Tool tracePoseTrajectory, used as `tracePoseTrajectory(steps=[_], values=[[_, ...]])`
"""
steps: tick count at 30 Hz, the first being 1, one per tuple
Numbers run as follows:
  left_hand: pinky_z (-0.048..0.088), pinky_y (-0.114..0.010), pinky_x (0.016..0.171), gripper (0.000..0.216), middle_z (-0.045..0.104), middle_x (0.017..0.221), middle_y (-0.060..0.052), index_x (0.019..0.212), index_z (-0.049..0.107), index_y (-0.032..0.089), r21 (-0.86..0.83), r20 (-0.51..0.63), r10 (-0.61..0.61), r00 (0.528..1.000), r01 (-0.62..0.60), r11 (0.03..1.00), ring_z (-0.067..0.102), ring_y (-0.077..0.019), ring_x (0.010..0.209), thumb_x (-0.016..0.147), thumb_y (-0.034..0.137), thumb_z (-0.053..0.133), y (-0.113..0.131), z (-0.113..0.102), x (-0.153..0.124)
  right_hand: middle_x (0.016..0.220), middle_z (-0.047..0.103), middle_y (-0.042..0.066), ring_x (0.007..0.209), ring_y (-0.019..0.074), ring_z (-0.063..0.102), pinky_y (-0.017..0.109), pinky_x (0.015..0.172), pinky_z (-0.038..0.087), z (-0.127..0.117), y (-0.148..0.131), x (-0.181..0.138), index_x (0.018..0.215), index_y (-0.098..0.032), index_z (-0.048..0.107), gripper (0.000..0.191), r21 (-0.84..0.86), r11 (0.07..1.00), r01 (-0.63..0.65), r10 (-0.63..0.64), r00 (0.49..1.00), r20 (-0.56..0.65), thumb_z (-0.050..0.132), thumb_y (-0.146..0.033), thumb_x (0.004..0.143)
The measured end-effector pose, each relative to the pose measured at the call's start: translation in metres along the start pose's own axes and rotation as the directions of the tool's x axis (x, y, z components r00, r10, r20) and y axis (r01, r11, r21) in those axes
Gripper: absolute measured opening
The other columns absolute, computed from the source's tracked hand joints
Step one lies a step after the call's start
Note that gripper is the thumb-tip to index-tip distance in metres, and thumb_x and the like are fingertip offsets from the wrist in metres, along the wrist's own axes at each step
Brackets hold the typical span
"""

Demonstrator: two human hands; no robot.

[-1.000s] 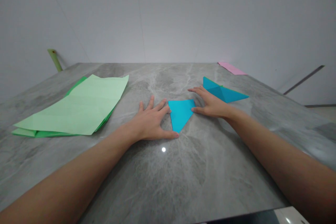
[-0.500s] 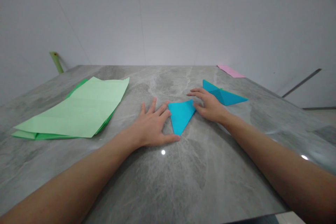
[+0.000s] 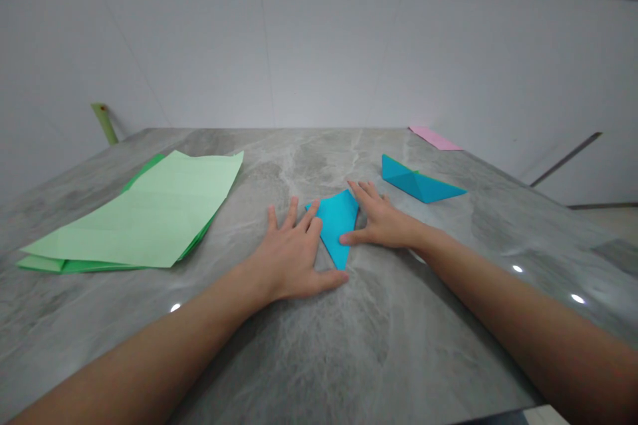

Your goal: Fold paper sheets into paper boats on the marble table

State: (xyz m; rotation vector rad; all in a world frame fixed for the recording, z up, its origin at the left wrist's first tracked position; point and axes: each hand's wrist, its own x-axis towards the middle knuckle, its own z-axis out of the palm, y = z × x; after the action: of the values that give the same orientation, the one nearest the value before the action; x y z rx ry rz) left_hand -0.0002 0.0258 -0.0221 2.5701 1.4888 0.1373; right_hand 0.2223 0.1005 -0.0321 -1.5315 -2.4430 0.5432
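Observation:
A folded piece of blue paper [image 3: 337, 220], shaped like a kite with its point towards me, lies flat on the grey marbled table [image 3: 319, 358]. On its left edge rests my left hand [image 3: 294, 255], fingers spread, with the thumb by the paper's near tip. My right hand [image 3: 381, 218] is at the paper's right side, its thumb on the surface and its fingers stretched along the upper right edge. Neither hand grips the paper. Behind my right hand stands a folded blue paper boat [image 3: 421, 184] with a thin green line along its top edge.
On the left lies a stack of green paper sheets [image 3: 144, 212]. A pink sheet [image 3: 435, 138] is at the table's far right edge. Beyond the table rises a white wall [image 3: 329, 46], with a light green strip [image 3: 104, 123] at the far left.
The blue paper has turned slightly and come a little nearer to me. My right hand has moved left, its thumb now on the paper. My left hand has shifted slightly nearer.

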Motion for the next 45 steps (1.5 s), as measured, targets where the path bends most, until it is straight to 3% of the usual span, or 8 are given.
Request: tracePoseTrajectory(steps=[5,9,12,15,21,25,32,45], values=[[0.008,-0.081,0.103,0.093,0.013,0.161,-0.019,0.134,0.049,0.014,0.000,0.012,-0.024,1.000,0.024,1.000,0.003,-0.0523,0.144,0.076,0.085,0.038,0.000,0.000,-0.002,0.160,0.017,0.025,0.148,0.0409,0.007,0.060,0.117,0.014,-0.004,0.013,0.009,0.156,-0.014,0.012,0.124,0.014,0.994,-0.106,0.106,0.990,-0.093,0.074,-0.068,0.063],[0.002,-0.080,0.105,0.084,0.012,0.162,-0.014,0.129,0.054,0.017,-0.009,-0.023,0.045,0.999,-0.045,0.999,-0.001,-0.0489,0.145,0.078,0.082,0.041,-0.001,-0.004,-0.001,0.157,0.025,0.024,0.147,0.0428,0.011,0.062,0.116,0.017,-0.005,0.017,0.011,0.155,-0.015,0.019,0.122,-0.003,0.994,-0.107,0.106,0.987,-0.118,0.073,-0.070,0.062],[0.001,-0.077,0.108,0.068,0.029,0.158,-0.014,0.132,0.052,0.017,-0.049,-0.051,0.100,0.994,-0.103,0.994,0.014,-0.0406,0.147,0.090,0.069,0.037,0.000,-0.006,0.002,0.159,0.020,0.025,0.147,0.0436,0.004,0.066,0.114,0.012,-0.003,0.012,0.006,0.156,-0.016,0.014,0.128,-0.032,0.997,-0.069,0.067,0.996,-0.054,0.074,-0.073,0.058],[0.013,-0.072,0.111,0.057,0.044,0.150,-0.015,0.139,0.045,0.016,-0.099,-0.008,0.145,0.989,-0.145,0.985,0.028,-0.0336,0.144,0.097,0.054,0.037,0.001,-0.004,0.005,0.161,0.008,0.026,0.148,0.0416,-0.001,0.066,0.114,0.009,-0.001,0.004,-0.001,0.157,-0.016,0.005,0.134,-0.027,1.000,0.001,-0.001,1.000,0.020,0.073,-0.074,0.057],[0.012,-0.074,0.109,0.060,0.024,0.160,-0.010,0.150,0.033,0.022,-0.042,0.056,0.174,0.983,-0.172,0.984,0.017,-0.0344,0.148,0.099,0.053,0.030,0.001,0.002,0.005,0.160,0.009,0.027,0.148,0.0420,0.003,0.066,0.114,0.013,-0.001,0.006,0.000,0.157,-0.017,0.003,0.133,0.024,0.998,0.051,-0.051,0.999,-0.010,0.074,-0.072,0.059],[0.009,-0.074,0.109,0.065,0.015,0.161,-0.010,0.154,0.024,0.022,-0.025,0.105,0.176,0.979,-0.174,0.984,0.012,-0.0352,0.148,0.098,0.056,0.030,0.001,-0.001,0.006,0.159,0.019,0.025,0.147,0.0404,0.015,0.057,0.116,0.022,-0.004,0.020,0.010,0.155,-0.013,0.015,0.121,0.022,1.000,-0.016,0.018,0.992,-0.125,0.075,-0.066,0.064],[0.005,-0.072,0.111,0.073,0.009,0.162,-0.009,0.155,0.020,0.021,-0.016,0.145,0.176,0.974,-0.175,0.984,0.009,-0.0353,0.149,0.096,0.062,0.029,0.000,-0.003,0.005,0.150,0.038,0.024,0.142,0.0362,0.034,0.052,0.115,0.030,-0.004,0.029,0.020,0.150,-0.010,0.031,0.095,-0.028,0.999,-0.045,0.036,0.959,-0.281,0.073,-0.050,0.074],[0.005,-0.071,0.112,0.073,0.008,0.162,-0.010,0.155,0.018,0.022,-0.002,0.133,0.182,0.974,-0.183,0.983,0.008,-0.0355,0.149,0.096,0.064,0.025,-0.003,0.002,0.005,0.154,0.031,0.020,0.142,0.0373,0.032,0.054,0.113,0.031,-0.006,0.034,0.018,0.150,-0.017,0.030,0.090,-0.082,0.991,0.106,-0.124,0.958,-0.259,0.069,-0.052,0.077]])
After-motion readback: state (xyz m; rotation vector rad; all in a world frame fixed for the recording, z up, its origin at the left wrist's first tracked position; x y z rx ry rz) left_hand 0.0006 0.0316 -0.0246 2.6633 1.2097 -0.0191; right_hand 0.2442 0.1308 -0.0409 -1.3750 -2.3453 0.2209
